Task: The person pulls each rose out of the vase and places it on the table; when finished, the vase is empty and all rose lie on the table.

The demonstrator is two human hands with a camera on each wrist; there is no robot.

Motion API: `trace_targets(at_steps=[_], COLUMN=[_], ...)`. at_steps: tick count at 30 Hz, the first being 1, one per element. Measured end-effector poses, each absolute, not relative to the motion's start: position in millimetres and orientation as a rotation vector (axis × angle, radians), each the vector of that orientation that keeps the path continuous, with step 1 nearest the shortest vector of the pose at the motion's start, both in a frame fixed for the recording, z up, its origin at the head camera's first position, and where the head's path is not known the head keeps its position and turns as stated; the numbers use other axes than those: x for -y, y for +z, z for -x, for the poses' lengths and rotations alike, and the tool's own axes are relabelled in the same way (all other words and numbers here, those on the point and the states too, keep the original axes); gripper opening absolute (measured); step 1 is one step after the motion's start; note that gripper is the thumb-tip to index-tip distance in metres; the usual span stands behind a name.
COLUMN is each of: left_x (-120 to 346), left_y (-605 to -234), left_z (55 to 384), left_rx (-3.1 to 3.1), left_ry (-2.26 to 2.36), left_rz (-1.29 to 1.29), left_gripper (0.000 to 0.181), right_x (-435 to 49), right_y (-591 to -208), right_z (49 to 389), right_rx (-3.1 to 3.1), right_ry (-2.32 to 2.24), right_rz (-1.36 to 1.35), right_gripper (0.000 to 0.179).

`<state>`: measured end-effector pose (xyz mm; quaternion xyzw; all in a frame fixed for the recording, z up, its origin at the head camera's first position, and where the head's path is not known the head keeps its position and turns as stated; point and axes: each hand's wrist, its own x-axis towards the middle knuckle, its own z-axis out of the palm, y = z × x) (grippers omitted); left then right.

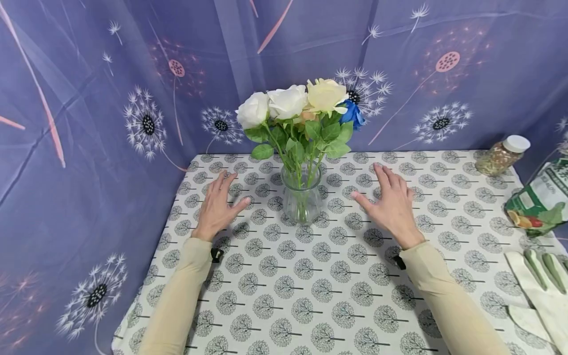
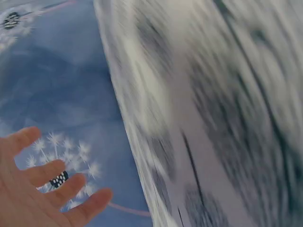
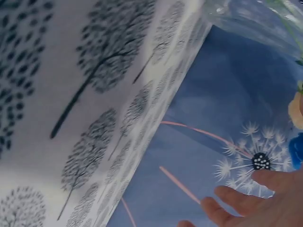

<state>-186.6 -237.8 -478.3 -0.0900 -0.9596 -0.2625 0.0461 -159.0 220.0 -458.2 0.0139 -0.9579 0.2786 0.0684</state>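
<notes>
A clear glass vase (image 1: pixel 302 202) stands upright near the table's back, holding several artificial-looking roses on green stems. White roses (image 1: pixel 287 102) lean left, a cream rose (image 1: pixel 327 95) sits at the top, and a blue rose (image 1: pixel 352 115) shows at the right; a peach one is partly hidden behind leaves. To the left of the vase is my left hand (image 1: pixel 218 204), apart from it, fingers spread and holding nothing. On the other side, my right hand (image 1: pixel 392 207) is likewise spread, touching no flower or glass. In the right wrist view the vase (image 3: pixel 251 19) appears at the upper corner.
A tree-patterned cloth (image 1: pixel 306 310) covers the table. At the back right a jar with a white lid (image 1: pixel 503 155) leans at a tilt. Along the right edge lie a green-and-white bag (image 1: pixel 539 197) and pale gloves (image 1: pixel 539 296). Purple dandelion curtains (image 1: pixel 284 44) hang behind and at the left.
</notes>
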Motion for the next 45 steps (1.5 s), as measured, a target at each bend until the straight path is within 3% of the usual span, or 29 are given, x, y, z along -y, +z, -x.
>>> trace_targets(at_steps=[6,11,20,29,36,45], left_x=[222.5,205.8,170.4,141.1,124.8,114.7], left_y=[-471.7,-472.6,-481.1,-489.6,-495.3,-495.3], left_z=[180.0,175.9,170.8,174.1,176.9,176.7], left_rx=[2.859,2.764,2.700,2.697,2.707,2.790], left_ry=[-1.160,-1.463,-1.724,-1.841,-1.826,-1.565], left_rz=[0.263,0.263,0.317,0.282,0.277,0.296], left_gripper=[0.080,0.074,0.069,0.083,0.085,0.086], right_x=[-211.1,-197.6,-167.2,-141.0,-128.8,-116.8], right_y=[-446.7,-439.7,-427.2,-416.2,-409.6,-407.7], right_z=[150.6,146.8,149.8,168.4,180.2,191.1], right_rx=[2.785,2.607,2.329,2.290,2.315,2.324], right_ry=[1.062,1.262,1.578,1.711,1.729,1.690], right_rz=[-0.045,-0.126,-0.259,-0.253,-0.174,-0.085], right_gripper=[0.097,0.079,0.062,0.052,0.029,0.029])
